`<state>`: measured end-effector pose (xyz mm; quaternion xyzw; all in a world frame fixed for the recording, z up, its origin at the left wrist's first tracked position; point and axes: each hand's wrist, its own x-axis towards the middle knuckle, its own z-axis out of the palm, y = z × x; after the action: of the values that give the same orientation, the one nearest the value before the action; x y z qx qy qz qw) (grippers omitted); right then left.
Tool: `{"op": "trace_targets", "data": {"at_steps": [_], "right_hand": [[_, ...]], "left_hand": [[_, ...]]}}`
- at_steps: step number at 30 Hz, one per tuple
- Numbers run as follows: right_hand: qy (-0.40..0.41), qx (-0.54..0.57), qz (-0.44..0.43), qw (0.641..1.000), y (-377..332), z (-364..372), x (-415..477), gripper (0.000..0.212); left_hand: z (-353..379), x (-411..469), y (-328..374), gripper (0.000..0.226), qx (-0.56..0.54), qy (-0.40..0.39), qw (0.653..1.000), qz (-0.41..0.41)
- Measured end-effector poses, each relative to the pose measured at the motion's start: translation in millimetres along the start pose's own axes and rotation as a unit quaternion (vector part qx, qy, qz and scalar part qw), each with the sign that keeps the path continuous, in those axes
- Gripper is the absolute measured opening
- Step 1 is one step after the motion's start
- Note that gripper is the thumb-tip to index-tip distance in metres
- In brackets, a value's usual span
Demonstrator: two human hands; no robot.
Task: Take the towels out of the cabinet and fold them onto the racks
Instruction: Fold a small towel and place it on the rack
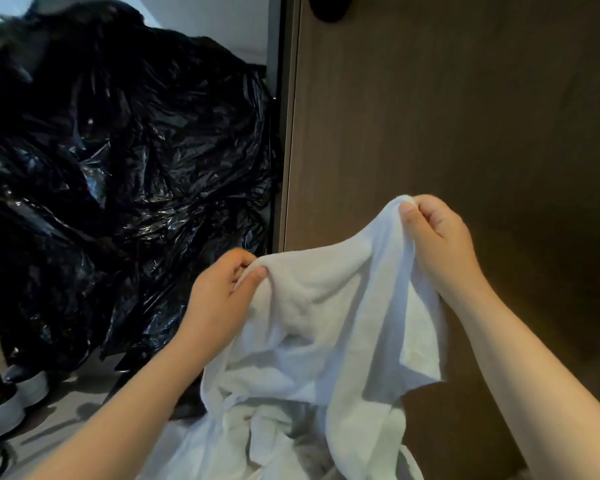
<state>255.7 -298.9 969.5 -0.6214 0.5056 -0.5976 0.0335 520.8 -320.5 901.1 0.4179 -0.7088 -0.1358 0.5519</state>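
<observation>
Both hands pinched the top edge of the white towel (pixel 326 323), my left hand (pixel 222 299) lower and my right hand (pixel 440 237) higher. I judged this was so the cloth would hang spread between them and I could find its corners for folding. It drooped in crumpled folds before the brown cabinet door (pixel 465 116), with black plastic bags (pixel 118 168) heaped to the left; no rack showed.

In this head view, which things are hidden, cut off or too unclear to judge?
1. Head view: the towel, held by the left hand and right hand, runs off the bottom edge.
2. Head view: the black plastic bags hide whatever is behind them.
3. Head view: the top edge cuts off the round knob on the wooden door.
4. No rack is in view.
</observation>
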Motion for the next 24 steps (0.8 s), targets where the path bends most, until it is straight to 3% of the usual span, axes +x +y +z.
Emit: {"op": "trace_targets", "data": {"at_steps": [8,15,16,20,22,24], "right_hand": [[0.039,0.002,-0.023,0.999,-12.8,-11.2,24.8,0.035],[0.021,0.001,0.022,1.0,-25.7,-18.8,32.2,0.02],[-0.006,0.003,0.026,1.0,-25.7,-17.3,26.9,0.016],[-0.215,0.005,0.012,0.977,-25.2,3.6,-13.1,0.05],[-0.304,0.029,0.015,0.952,-19.3,18.9,-34.9,0.044],[-0.341,0.07,0.035,0.937,-13.1,30.2,-52.9,0.025]], "left_hand": [[-31.3,63.2,66.4,0.014,-0.001,0.05,0.995,0.092],[-46.0,81.4,90.5,0.013,0.025,0.05,0.989,0.135],[-42.4,75.8,87.0,0.013,0.02,0.032,0.99,0.133],[-17.0,44.4,63.6,0.013,0.023,-0.064,0.989,0.132],[-5.5,31.8,53.5,0.012,0.017,-0.102,0.987,0.126],[1.5,22.2,45.2,0.011,0.007,-0.126,0.986,0.112]]}}
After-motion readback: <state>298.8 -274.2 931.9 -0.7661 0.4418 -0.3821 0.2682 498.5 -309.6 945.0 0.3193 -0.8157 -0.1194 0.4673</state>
